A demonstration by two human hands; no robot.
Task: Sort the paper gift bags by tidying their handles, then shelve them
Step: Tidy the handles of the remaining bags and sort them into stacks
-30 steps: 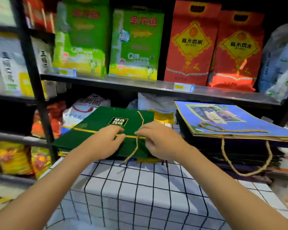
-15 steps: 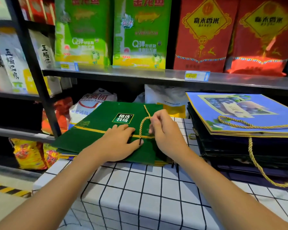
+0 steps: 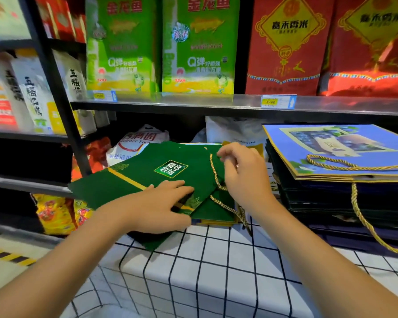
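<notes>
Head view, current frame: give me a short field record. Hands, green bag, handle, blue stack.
left hand: flat, fingers spread, pressing on the green gift bag
right hand: pinches the gold rope handle above the bag
green gift bag: lies flat on a green pile, on the grid-pattern cloth
blue bag stack: right of the green pile, one rope handle hanging over its front edge

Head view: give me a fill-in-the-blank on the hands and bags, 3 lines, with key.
1. The right hand pinches the gold ____ handle of the green bag.
2. The left hand presses flat on the ____ bag.
3. The stack to the right is topped by a ____ bag.

Missing words: rope; green; blue
</notes>
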